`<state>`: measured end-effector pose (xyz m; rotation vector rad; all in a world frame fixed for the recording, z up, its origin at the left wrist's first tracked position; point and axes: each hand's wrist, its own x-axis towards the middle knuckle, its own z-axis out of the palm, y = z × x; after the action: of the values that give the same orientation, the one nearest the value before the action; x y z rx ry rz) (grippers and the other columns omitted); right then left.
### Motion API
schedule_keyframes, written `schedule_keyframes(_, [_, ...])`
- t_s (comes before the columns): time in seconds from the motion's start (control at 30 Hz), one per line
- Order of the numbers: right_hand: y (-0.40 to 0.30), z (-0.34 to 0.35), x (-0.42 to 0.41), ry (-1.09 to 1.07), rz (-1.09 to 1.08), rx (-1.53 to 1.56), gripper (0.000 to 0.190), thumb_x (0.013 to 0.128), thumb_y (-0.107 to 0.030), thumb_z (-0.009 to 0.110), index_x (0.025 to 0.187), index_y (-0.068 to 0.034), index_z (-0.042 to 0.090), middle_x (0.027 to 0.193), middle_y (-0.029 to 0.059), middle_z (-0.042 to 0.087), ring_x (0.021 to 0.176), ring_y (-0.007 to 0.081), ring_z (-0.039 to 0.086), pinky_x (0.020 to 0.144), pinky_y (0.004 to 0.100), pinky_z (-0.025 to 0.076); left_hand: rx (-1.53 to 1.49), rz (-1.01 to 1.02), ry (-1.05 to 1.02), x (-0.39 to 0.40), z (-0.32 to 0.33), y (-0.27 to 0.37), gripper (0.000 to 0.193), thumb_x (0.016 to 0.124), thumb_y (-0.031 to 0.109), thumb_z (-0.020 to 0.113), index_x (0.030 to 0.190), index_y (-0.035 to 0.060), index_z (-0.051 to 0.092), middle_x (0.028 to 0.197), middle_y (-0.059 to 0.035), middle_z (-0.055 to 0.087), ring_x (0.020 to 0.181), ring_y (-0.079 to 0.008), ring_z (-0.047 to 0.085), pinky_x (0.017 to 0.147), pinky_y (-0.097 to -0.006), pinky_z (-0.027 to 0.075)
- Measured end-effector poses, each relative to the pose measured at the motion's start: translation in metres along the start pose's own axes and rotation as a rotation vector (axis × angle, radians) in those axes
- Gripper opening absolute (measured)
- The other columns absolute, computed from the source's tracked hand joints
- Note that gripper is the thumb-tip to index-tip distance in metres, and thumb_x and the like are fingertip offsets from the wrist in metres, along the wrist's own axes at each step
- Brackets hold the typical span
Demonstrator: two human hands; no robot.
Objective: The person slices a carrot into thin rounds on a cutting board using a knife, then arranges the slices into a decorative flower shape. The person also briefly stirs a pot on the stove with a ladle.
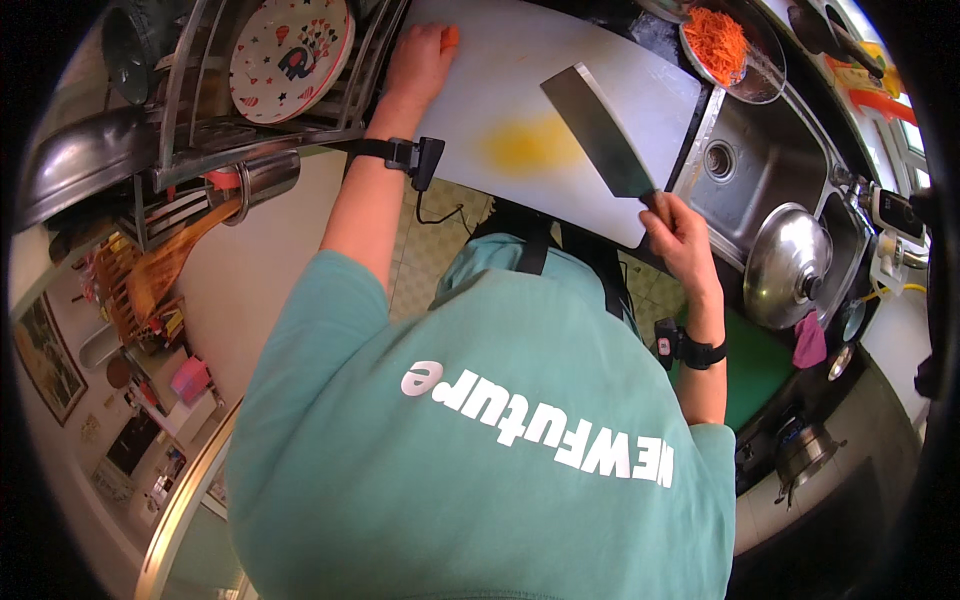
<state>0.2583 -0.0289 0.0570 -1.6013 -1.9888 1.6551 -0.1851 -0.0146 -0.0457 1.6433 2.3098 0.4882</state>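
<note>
In my right hand (679, 244) is the handle of a cleaver (600, 135), its broad blade lying over the right half of a white cutting board (487, 82). My left hand (421, 61) is closed around an orange piece, seemingly carrot (449, 37), at the board's far left corner; most of that piece is hidden by the fingers. A yellow stain marks the middle of the board. Past its far right corner, a heap of shredded carrot (716, 45) fills a bowl (769, 71).
A steel sink (739, 191) adjoins the board on the right, with a domed metal lid (787, 262) across its near part. Left of the board stands a metal dish rack (247, 161) holding a patterned plate (292, 60). A pot (806, 457) sits farther right.
</note>
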Motion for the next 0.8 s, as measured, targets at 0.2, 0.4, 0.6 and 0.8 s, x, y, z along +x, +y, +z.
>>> schedule_keyframes(0.2, [-0.018,0.055,0.016,-0.145,0.044,-0.055,0.037,0.092,-0.023,0.076,0.121,0.0,0.07,0.073,0.0043,0.058,0.069,0.011,0.052,0.064,0.0303,0.048,-0.388,-0.162,0.01,-0.048,-0.017,-0.006,0.035,0.096,0.015,0.069,0.127,0.0005,0.062,0.122,-0.0167,0.068,0.111,-0.0309,0.068,0.095,-0.0387,0.053])
schedule_keyframes(0.4, [-0.014,0.062,0.059,-0.084,0.172,0.2,0.035,0.095,-0.026,0.076,0.121,-0.003,0.07,0.073,-0.0033,0.057,0.058,0.0061,0.051,0.05,0.0251,0.041,-0.603,-0.12,-0.042,-0.1,-0.014,0.006,0.031,0.092,0.01,0.07,0.119,-0.0008,0.06,0.114,-0.0193,0.069,0.106,-0.0346,0.068,0.093,-0.0403,0.054])
schedule_keyframes(0.6, [-0.006,0.022,0.066,0.13,0.248,0.233,0.04,0.095,-0.031,0.076,0.125,-0.005,0.069,0.072,-0.0046,0.056,0.056,0.0046,0.049,0.048,0.023,0.039,-0.467,0.142,-0.086,-0.103,0.007,0.061,0.034,0.085,0.009,0.074,0.116,0.0011,0.064,0.109,-0.016,0.067,0.108,-0.0346,0.062,0.097,-0.0415,0.052])
schedule_keyframes(0.8, [0.002,0.014,0.02,0.192,-0.086,0.119,0.03,0.096,-0.014,0.07,0.123,-0.002,0.066,0.072,0.0003,0.058,0.067,0.0086,0.057,0.066,0.0264,0.051,-0.434,0.338,-0.114,-0.094,0.04,0.113,0.032,0.08,0.011,0.077,0.109,0.0029,0.067,0.105,-0.0145,0.067,0.106,-0.0365,0.06,0.098,-0.0453,0.05])
